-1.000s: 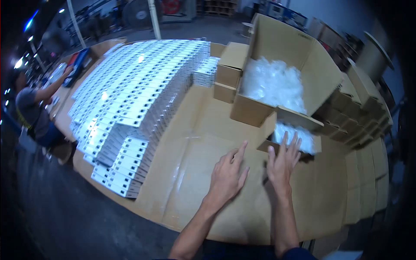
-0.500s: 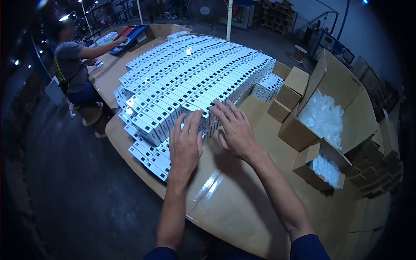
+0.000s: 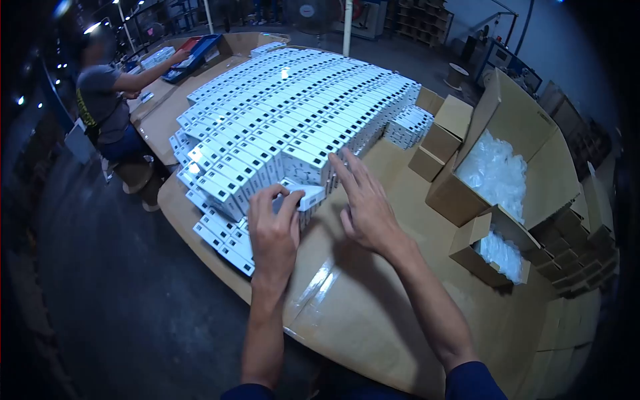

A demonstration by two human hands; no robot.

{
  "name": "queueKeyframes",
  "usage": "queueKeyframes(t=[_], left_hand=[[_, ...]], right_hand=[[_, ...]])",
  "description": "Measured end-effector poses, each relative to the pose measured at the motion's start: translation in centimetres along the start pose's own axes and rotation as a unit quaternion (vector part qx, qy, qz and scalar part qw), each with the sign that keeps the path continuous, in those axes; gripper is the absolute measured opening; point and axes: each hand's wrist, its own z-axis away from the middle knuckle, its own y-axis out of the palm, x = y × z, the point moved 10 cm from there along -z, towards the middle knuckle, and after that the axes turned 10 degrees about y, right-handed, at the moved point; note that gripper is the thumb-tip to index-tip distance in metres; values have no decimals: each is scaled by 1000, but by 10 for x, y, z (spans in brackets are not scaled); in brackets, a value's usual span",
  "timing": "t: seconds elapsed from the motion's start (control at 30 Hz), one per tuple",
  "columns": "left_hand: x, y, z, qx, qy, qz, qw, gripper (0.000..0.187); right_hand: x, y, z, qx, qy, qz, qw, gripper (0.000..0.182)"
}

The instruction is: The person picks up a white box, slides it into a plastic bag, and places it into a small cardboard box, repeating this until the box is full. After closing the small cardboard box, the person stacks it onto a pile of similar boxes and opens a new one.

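Observation:
Many small white boxes with dark square marks form a large stack (image 3: 287,107) on the cardboard-covered table (image 3: 360,313). At the stack's near corner, my left hand (image 3: 275,223) has its fingers bent and pinched on a white box (image 3: 310,195), which sits lower than the top layer. My right hand (image 3: 367,207) is just to the right, fingers spread, its fingertips by the near right edge of the stack. Nothing shows in its grasp.
Open cartons with clear plastic bags (image 3: 493,173) stand on the right, beside smaller brown boxes (image 3: 440,137). A short white stack (image 3: 408,125) is behind them. At the far left a person (image 3: 110,100) reaches to a blue tray (image 3: 193,59).
My left hand has curled its fingers and taken hold of a white box at the near corner. My right hand has shifted slightly right, away from my left. The view has moved slightly.

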Motion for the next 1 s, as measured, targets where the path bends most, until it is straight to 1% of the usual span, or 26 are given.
queueKeyframes(t=[0.03, 0.13, 0.17, 0.2, 0.23, 0.27, 0.33, 0.37, 0.4, 0.43, 0.47, 0.53, 0.57, 0.6, 0.67, 0.7, 0.77, 0.8, 0.83, 0.87, 0.97, 1.0], left_hand=[[-10, -7, 2, -4, 4, -5, 1000, 40], [-46, -7, 13, -3, 20, 34, 999, 40], [-62, -4, 15, -9, 38, 61, 997, 41], [-76, 3, 21, -6, 44, 86, 995, 45], [-95, 9, 22, -1, 73, 122, 990, 45], [-115, 18, 24, 4, 98, 155, 983, 45], [-151, 45, 28, 43, 112, 241, 963, 46], [-169, 57, 27, 68, 116, 272, 953, 46], [-186, 68, 24, 93, 122, 302, 941, 45], [-204, 76, 15, 116, 131, 340, 924, 39], [-216, 84, 4, 145, 132, 377, 905, 38], [-236, 105, -19, 206, 132, 443, 863, 37], [-242, 118, -37, 168, 170, 416, 877, 26], [-250, 138, -55, 165, 199, 380, 888, 23], [-269, 183, -92, 146, 271, 299, 903, 14], [-279, 207, -108, 140, 309, 256, 905, 16], [-295, 270, -129, 167, 353, 123, 912, 29], [-297, 300, -137, 206, 335, 75, 916, 34], [-298, 327, -143, 242, 315, 25, 917, 39], [-296, 350, -146, 276, 294, -26, 915, 43], [-302, 379, -156, 212, 345, -13, 914, 45], [-303, 376, -161, 220, 314, 76, 921, 44]], right_hand=[[-1, -11, 11, -11, 7, -28, 1000, 86], [-8, -27, 51, 62, 66, -188, 978, 75], [-20, -27, 65, 118, 141, -299, 936, 70], [-28, -23, 83, 167, 205, -409, 873, 65], [-38, -25, 97, 160, 211, -448, 854, 59], [-49, -34, 109, 143, 225, -497, 826, 57], [-66, -54, 133, 113, 242, -595, 758, 52], [-85, -62, 143, 85, 243, -565, 784, 44], [-97, -74, 154, 52, 272, -600, 751, 37], [-113, -85, 165, 26, 271, -603, 750, 33], [-130, -98, 177, 0, 270, -606, 749, 29], [-153, -145, 194, -51, 304, -486, 818, 21], [-164, -161, 200, -72, 306, -491, 813, 20], [-174, -174, 204, -92, 307, -497, 806, 20], [-192, -213, 206, -159, 304, -393, 854, 21], [-200, -228, 206, -176, 313, -322, 876, 21], [-208, -263, 197, -214, 306, -168, 912, 21], [-208, -277, 191, -234, 294, -88, 923, 22], [-215, -284, 186, -258, 273, -72, 924, 24], [-223, -287, 181, -257, 279, -66, 923, 23], [-246, -297, 167, -248, 305, -41, 919, 24], [-253, -299, 166, -251, 306, -39, 918, 24]])
